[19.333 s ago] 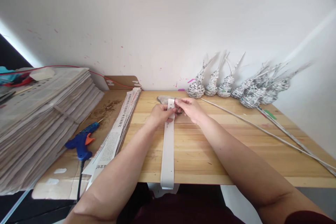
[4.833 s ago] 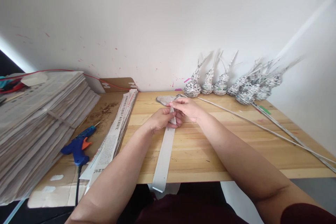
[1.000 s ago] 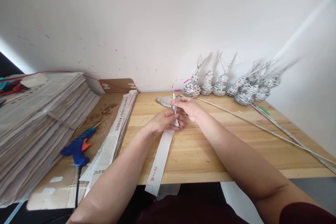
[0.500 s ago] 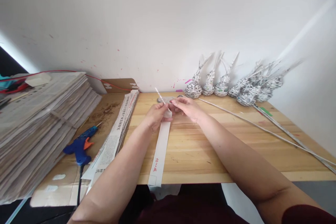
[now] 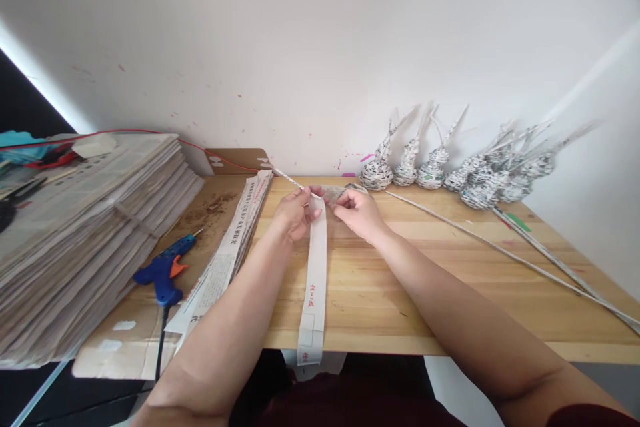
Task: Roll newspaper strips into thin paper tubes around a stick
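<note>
My left hand (image 5: pixel 296 212) pinches a thin rolled paper tube (image 5: pixel 287 178), which sticks out up and to the left from its fingers. From the tube's lower end a newspaper strip (image 5: pixel 316 260) with red characters runs down the table and over its front edge. My right hand (image 5: pixel 357 212) is closed in a pinch just right of the strip's top; what its fingertips hold, if anything, is hidden. Behind both hands lies a grey cloth piece (image 5: pixel 333 191) with a dark stitched edge, partly covered by them.
Left: a stack of newspaper strips (image 5: pixel 245 213), a blue glue gun (image 5: pixel 167 270) on cardboard (image 5: pixel 125 347), and a tall newspaper pile (image 5: pixel 95 240). Back right: several woven paper gourd shapes (image 5: pixel 377 173) against the wall. Long paper rods (image 5: pixel 465 232) cross the table's right side.
The white strip has been rolled at its top into a tube, which now leans left instead of upright. More of the strip's red writing shows, and my left hand has shifted left.
</note>
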Demonstrator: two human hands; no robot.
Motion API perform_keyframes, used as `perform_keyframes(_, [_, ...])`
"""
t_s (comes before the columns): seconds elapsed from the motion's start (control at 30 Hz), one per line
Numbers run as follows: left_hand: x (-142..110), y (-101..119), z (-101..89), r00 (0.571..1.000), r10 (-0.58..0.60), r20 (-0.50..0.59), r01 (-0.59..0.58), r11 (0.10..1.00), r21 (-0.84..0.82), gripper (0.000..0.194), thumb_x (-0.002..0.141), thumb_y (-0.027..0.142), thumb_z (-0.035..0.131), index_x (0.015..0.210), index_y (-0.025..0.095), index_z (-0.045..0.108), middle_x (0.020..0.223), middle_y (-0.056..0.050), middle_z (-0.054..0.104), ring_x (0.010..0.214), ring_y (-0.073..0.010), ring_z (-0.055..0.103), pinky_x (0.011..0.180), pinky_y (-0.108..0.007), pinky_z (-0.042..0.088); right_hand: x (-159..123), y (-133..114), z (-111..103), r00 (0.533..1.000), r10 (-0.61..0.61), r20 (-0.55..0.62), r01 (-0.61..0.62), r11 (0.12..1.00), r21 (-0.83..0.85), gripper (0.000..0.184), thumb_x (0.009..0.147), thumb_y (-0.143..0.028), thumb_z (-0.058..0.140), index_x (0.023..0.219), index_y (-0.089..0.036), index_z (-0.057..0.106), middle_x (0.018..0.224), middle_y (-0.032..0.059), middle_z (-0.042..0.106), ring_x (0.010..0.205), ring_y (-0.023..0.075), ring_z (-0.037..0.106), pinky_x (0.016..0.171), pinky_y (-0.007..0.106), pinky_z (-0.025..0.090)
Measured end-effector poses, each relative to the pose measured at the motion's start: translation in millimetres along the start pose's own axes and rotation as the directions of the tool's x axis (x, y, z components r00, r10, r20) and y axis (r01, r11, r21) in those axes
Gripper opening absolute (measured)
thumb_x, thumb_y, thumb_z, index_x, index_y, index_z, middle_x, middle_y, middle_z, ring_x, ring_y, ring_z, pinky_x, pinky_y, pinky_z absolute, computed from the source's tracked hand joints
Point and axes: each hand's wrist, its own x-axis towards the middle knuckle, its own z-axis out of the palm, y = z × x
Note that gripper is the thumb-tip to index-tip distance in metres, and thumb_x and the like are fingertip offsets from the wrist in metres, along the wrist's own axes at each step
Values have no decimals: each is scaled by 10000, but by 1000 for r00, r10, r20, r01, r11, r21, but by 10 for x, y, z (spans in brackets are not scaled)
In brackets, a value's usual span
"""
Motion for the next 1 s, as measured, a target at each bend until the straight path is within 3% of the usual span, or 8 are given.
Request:
perform_keyframes(0.13, [-6, 0, 8, 997, -67, 46, 67, 998, 14, 194, 907, 161, 498, 843, 79, 661, 746, -64, 646, 510, -59, 562, 409, -129, 432, -21, -34, 32, 996, -1, 88, -8, 995, 104, 267, 693, -409, 719, 827, -204, 613, 755, 20, 651, 689, 166, 602, 646, 303, 470])
perform_keyframes(0.27, [-15, -22, 32, 993, -107, 59, 105, 994, 33, 229, 912, 132, 474, 809, 61, 666, 674, -57, 632, 456, -50, 529, 390, -127, 418, -49, -45, 20, 985, 70, 157, -69, 998, -15, 192, 703, -344, 704, 736, -198, 584, 639, 4, 615, 576, 147, 571, 546, 275, 434])
perform_keyframes(0.43, [-1, -16, 24, 995, -86, 40, 86, 996, 11, 234, 920, 129, 454, 826, 70, 660, 816, -106, 690, 676, -121, 670, 588, -187, 554, -13, -39, -112, 934, 198, 299, -192, 980, -47, 167, 657, -223, 719, 688, -190, 558, 585, 8, 610, 534, 151, 584, 501, 266, 456])
perform_keyframes(0.57, [-4, -30, 1, 990, -100, 97, 92, 993, 79, 242, 932, 158, 445, 854, 76, 659, 785, -117, 704, 723, -151, 694, 733, -275, 577, 35, -141, -192, 983, 149, 103, -159, 983, 93, 122, 706, -261, 687, 762, -172, 625, 649, 3, 619, 554, 115, 561, 534, 249, 469])
perform_keyframes(0.63, [-22, -63, -5, 960, -171, 219, 137, 977, 163, 224, 923, 190, 479, 892, 79, 670, 809, -131, 713, 730, -166, 698, 722, -285, 576, 33, -200, -208, 988, 116, 99, -136, 964, 228, 226, 763, -351, 653, 886, -162, 662, 666, -4, 612, 560, 106, 552, 529, 244, 467])
perform_keyframes(0.8, [-95, -151, 15, 826, -295, 480, 157, 939, 306, 262, 877, 306, 578, 970, 85, 684, 901, -166, 719, 827, -216, 698, 750, -334, 564, -13, -224, -231, 871, 118, 477, -326, 865, 382, 444, 767, -489, 652, 1043, -141, 649, 423, -99, 380, 338, 103, 428, 350, 239, 387])
perform_keyframes(0.87, [-116, -176, 30, 808, -304, 504, 139, 930, 339, 300, 842, 355, 624, 971, 91, 685, 902, -166, 720, 835, -220, 694, 762, -345, 556, -7, -198, -236, 876, 140, 462, -346, 850, 398, 425, 736, -462, 693, 1006, -136, 659, 403, -93, 394, 315, 99, 423, 318, 220, 355])
perform_keyframes(1.0, [-138, -228, 59, 818, -312, 483, 114, 911, 396, 357, 787, 420, 675, 947, 101, 686, 876, -156, 722, 802, -216, 691, 768, -362, 544, 38, -158, -215, 912, 230, 340, -370, 818, 440, 371, 647, -421, 773, 850, -126, 677, 450, -58, 468, 325, 66, 395, 283, 190, 277])
